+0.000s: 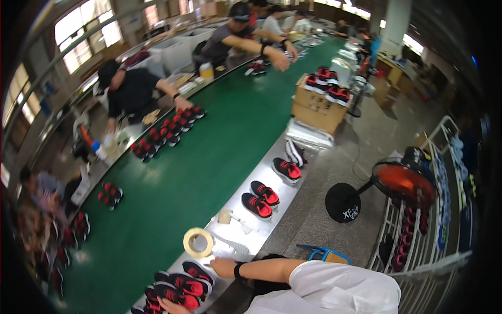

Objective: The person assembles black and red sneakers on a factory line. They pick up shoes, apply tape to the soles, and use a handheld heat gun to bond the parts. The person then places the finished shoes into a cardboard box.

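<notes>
Left hand (171,306) against red-black shoes (180,288), near end of desk (265,166); cannot tell how open fingers are, or hold. Shoes look light, soft on top, firm below; heel likely best grab spot. Tape roll (189,242) at desk's left edge. Right hand (224,267) just beside; cannot tell finger gap, hold.

The shiny silver metal ledge (257,231) by my hands bears a cluster of black-and-red sneakers (184,285) that my left hand (172,306) touches. Just beyond my right hand (224,268), a cream ring-shaped tape roll (187,244) sits at the ledge's belt side; farther off lies a black-and-red sneaker pair (257,205). Across from my grip, the flat green belt (172,183) carries a long row of red-and-black shoes (171,125) along its far edge.
</notes>
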Demonstrator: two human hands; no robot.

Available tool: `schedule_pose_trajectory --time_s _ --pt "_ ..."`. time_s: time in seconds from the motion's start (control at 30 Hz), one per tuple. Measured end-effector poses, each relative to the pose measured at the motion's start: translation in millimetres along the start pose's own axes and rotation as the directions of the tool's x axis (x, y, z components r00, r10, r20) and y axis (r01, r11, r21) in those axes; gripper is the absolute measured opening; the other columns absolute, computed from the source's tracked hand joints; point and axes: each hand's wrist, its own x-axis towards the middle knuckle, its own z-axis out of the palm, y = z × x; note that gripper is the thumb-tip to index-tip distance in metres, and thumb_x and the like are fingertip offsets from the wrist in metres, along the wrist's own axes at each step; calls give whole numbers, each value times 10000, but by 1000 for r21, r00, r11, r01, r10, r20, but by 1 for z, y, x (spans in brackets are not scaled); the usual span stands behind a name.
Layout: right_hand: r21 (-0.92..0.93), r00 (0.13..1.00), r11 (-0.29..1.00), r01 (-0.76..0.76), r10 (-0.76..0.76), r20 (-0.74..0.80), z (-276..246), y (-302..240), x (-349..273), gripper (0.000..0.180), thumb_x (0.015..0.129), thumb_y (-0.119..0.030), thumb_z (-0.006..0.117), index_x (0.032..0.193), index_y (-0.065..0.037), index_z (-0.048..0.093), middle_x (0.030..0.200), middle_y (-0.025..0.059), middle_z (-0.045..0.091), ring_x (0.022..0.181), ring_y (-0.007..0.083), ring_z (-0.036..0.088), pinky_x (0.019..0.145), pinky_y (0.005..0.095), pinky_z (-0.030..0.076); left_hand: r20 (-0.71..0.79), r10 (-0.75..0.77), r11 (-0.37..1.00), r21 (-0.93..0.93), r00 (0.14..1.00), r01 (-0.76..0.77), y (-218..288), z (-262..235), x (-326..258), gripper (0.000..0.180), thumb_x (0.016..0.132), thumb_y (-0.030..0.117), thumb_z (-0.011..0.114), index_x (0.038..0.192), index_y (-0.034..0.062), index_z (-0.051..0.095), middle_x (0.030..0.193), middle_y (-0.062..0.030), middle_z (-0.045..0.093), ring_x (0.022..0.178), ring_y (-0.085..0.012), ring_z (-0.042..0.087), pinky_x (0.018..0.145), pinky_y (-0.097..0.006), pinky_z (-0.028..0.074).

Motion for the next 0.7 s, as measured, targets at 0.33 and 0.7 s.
schedule_pose_trajectory --time_s 0.33,0.7 --pt "-204 959 968 148 -191 -211 -13 5 -1 114 761 -138 559 832 -50 571 883 119 569 858 287 580 643 411 514 -52 160 925 357 986 -131 69 -41 -29 602 874 328 607 1296 -59 420 1288 -305 407 1183 -422 401 1027 -490 303" --pt "352 388 883 -309 455 -801 -344 269 -160 205 838 -214 589 857 -9 593 823 160 643 789 277 622 724 376 488 136 175 982 41 975 -182 214 -34 -33 530 880 195 605 1309 -34 394 1340 -255 381 1197 -355 424 996 -429 356"
